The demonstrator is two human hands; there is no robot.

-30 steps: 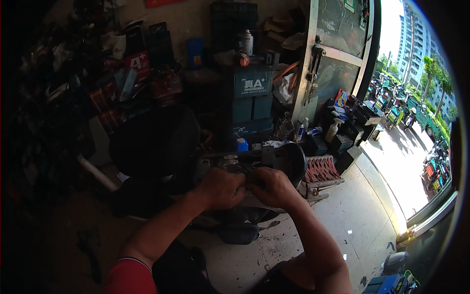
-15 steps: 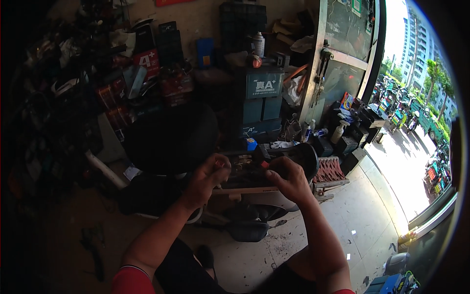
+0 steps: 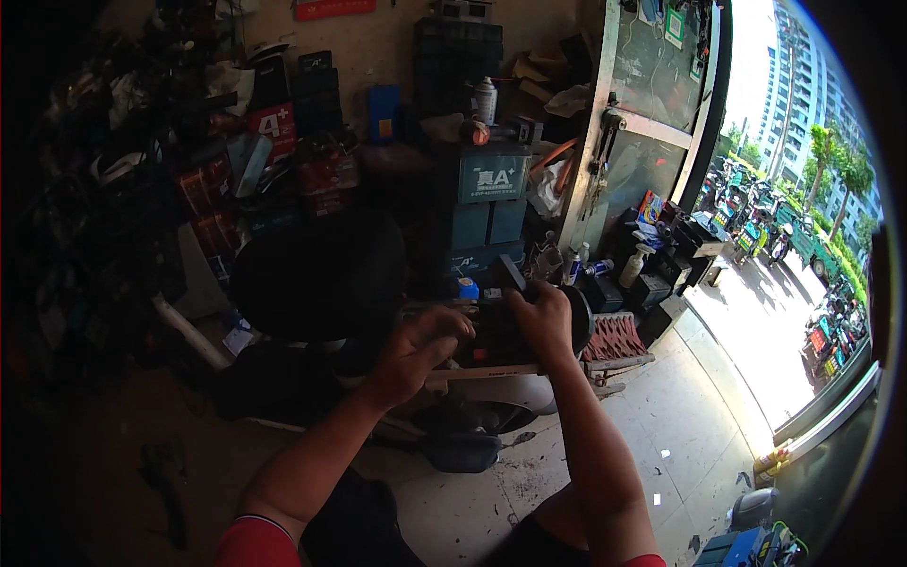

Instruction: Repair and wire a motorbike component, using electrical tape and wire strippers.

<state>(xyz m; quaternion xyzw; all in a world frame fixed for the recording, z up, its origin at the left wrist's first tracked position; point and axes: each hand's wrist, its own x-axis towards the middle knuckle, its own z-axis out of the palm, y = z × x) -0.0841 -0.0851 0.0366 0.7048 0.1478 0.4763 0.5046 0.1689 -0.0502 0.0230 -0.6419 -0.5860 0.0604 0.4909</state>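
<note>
A scooter lies crosswise before me, its black seat [image 3: 316,274] tipped up on the left and its pale-edged compartment [image 3: 491,370] beneath my hands. Over the compartment's left part, my left hand [image 3: 416,352] has its fingers curled together; whatever is in them is hidden. My right hand [image 3: 543,326] is closed at the compartment's right part, beside a narrow grey piece [image 3: 511,272] that rises by its thumb; I cannot tell whether it is gripped. Between the hands, low in the dark compartment, shows a small red piece [image 3: 479,354]. Other contents are too dark to make out.
Boxed batteries [image 3: 491,180] stand stacked behind the scooter, with a spray can [image 3: 486,100] on top. A spray bottle [image 3: 635,266] stands near the glass door [image 3: 647,123]. A frame with red straps [image 3: 619,338] sits right of the compartment. Scraps dot the tiled floor [image 3: 605,444].
My left hand has moved slightly right and down; my right hand has risen a little. Red pieces showed at both hands before; now one shows lower between them. The view has shifted slightly.
</note>
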